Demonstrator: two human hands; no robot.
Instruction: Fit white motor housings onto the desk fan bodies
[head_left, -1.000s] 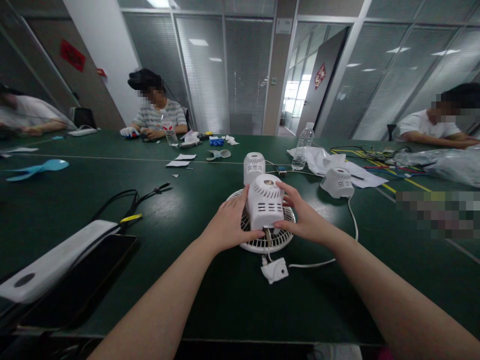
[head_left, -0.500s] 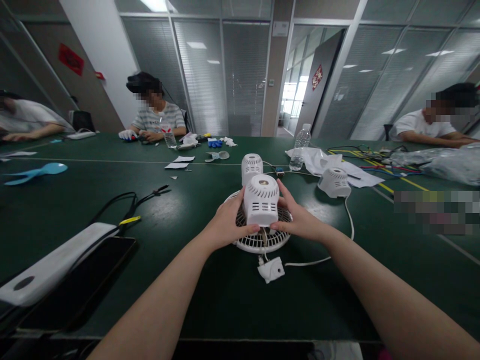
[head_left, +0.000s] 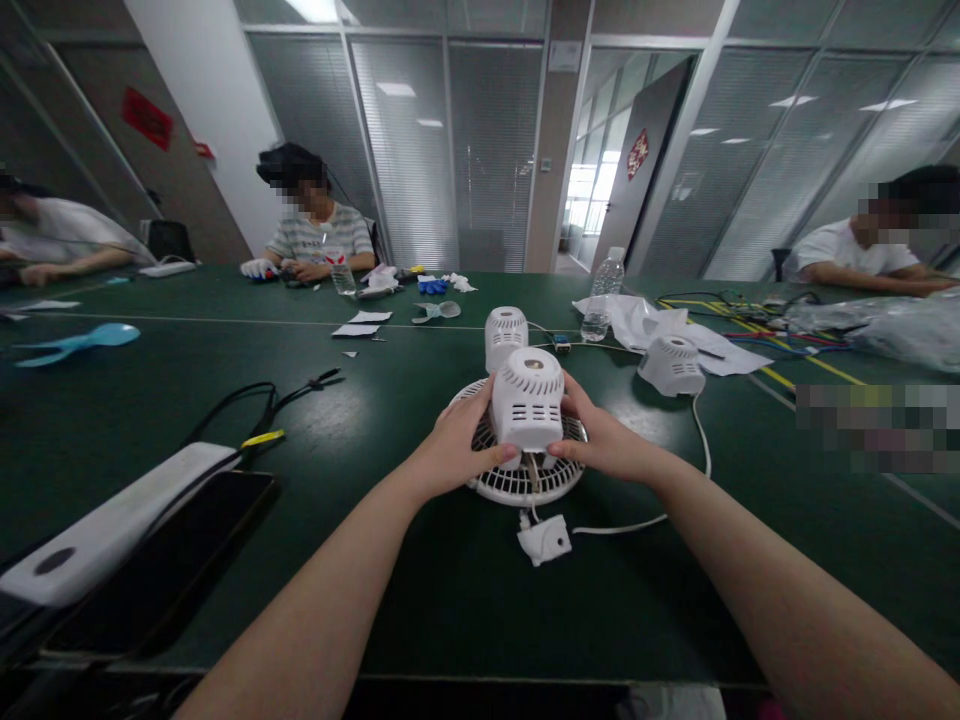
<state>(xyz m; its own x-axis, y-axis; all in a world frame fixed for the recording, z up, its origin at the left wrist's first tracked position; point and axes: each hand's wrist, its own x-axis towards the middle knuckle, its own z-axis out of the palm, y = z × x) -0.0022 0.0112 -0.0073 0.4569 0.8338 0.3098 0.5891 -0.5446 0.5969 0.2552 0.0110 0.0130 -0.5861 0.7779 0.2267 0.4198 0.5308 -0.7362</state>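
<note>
Left hand (head_left: 454,445), right hand (head_left: 609,437): fingers clamp white housing (head_left: 529,405) | grille (head_left: 508,486) part-hidden beneath | rear housing (head_left: 505,328), 12 o'clock, part-covered

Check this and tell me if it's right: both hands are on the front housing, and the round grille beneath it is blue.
Not quite: the round grille is white, not blue, as the head view shows. The left hand and right hand are indeed both on the front housing, with the grille beneath it.

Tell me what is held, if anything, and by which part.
The white rounded vented plastic housing is held by its sides and near edge, between the left hand and the right hand.
</note>
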